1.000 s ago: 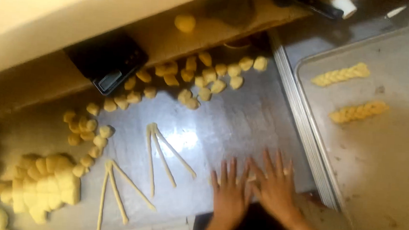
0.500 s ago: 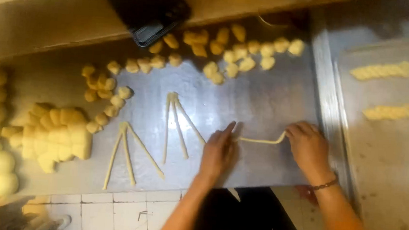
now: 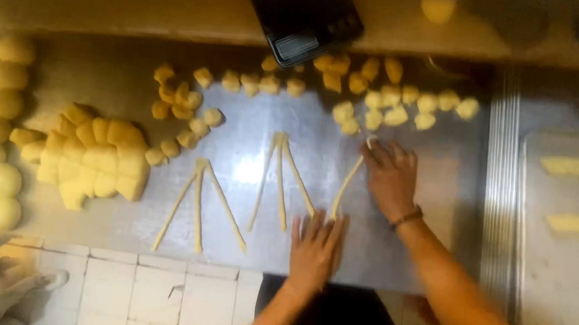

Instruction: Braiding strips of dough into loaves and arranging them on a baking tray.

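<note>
Rolling dough rope (image 3: pixel 346 187) under flat, open left hand (image 3: pixel 315 247) and right hand (image 3: pixel 391 178): judged best with even pressure for uniform thickness

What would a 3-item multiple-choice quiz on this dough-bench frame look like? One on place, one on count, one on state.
1. Where does the digital scale sit?
A. at the far edge of the steel worktop
B. on the baking tray
C. on the tiled floor

2. How many braided dough pieces lie on the baking tray?
A. none
B. two
C. five

3. What state is the dough strand between the hands in?
A. balled up
B. braided
C. stretched out thin

Answers: 1 A, it stands above the small dough lumps. 2 B, two pale braids show there. 3 C, it runs straight from the left hand to the right hand.
</note>
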